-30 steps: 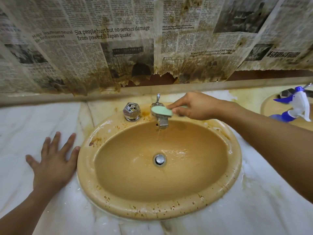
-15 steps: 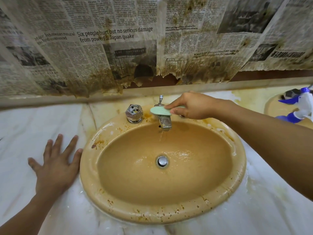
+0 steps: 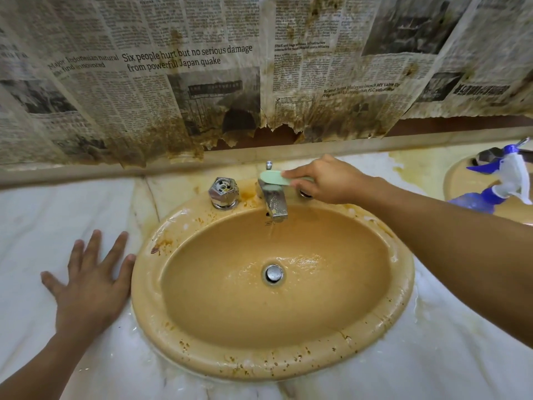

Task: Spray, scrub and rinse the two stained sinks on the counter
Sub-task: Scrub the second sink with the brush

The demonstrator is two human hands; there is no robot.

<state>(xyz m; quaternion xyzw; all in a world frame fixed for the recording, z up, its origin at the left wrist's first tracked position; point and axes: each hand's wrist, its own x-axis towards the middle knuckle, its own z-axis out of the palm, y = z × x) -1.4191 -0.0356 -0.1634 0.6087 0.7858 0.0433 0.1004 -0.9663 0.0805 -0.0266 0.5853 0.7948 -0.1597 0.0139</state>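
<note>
Sink [image 3: 259, 366]: tan, oval, set in white marble counter [image 3: 34, 226]. Lies betw. the two hands, basin below & left of the right-hand grip. Rim has brown specks along near edge, brown smear upper left, foam upper right. Drain [image 3: 273, 273] at centre, water rippling round it.
Left hand [image 3: 89, 284]: flat on counter, fingers straight & spread, holding nothing. Thumb tip just beside sink's left rim.
Knob [image 3: 223, 193]: chrome, on back rim, left of the grip.
Tap [image 3: 274, 202]: chrome, directly under brush head. Thin stream runs from spout into basin.
Brush [image 3: 274, 178]: pale green, head sticks out left of the grip, resting on top of tap.
Right hand [image 3: 326, 180]: fingers curled round brush handle, knuckles up, over back rim.
Newspaper [image 3: 173, 82]: stained, torn sheets on wall above & behind the grip.
Second sink [image 3: 458, 180]: far right of the grip, only partly in frame.
Spray bottle [image 3: 496, 189]: blue w/ white trigger head, at right edge, overlapping second sink. Can't tell if in it or beside it.
</note>
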